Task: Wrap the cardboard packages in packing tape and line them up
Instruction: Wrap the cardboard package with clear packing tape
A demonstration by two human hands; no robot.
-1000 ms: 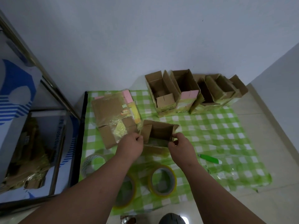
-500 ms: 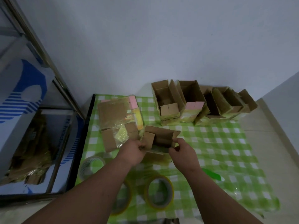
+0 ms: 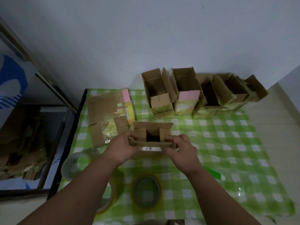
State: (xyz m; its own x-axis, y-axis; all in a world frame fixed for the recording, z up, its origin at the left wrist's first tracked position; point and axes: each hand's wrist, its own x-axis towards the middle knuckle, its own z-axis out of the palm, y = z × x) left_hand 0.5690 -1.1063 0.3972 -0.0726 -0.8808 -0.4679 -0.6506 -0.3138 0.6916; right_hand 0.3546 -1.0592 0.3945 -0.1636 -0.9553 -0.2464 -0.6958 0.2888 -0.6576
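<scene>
A small open cardboard box (image 3: 152, 133) stands on the green checked cloth (image 3: 219, 143) in front of me, flaps up. My left hand (image 3: 123, 146) grips its near left corner and my right hand (image 3: 181, 148) grips the near right corner, both pinching the near flap. A row of several open, tape-wrapped boxes (image 3: 199, 93) lines the wall behind. Three tape rolls lie near me: a clear roll (image 3: 75, 164) at left, a yellow-rimmed roll (image 3: 146, 191) in the middle, and another roll (image 3: 108, 198) partly under my left forearm.
Flattened cardboard pieces with pink and yellow sheets (image 3: 110, 114) lie at the cloth's back left. A green-handled cutter (image 3: 214, 173) rests right of my right wrist. A glass-fronted cabinet (image 3: 32, 127) stands at left. Tiled floor (image 3: 276, 127) lies to the right.
Both hands have shifted along the box's near edge and now pinch the near flap; the box has turned to face me squarely. The view has tilted slightly.
</scene>
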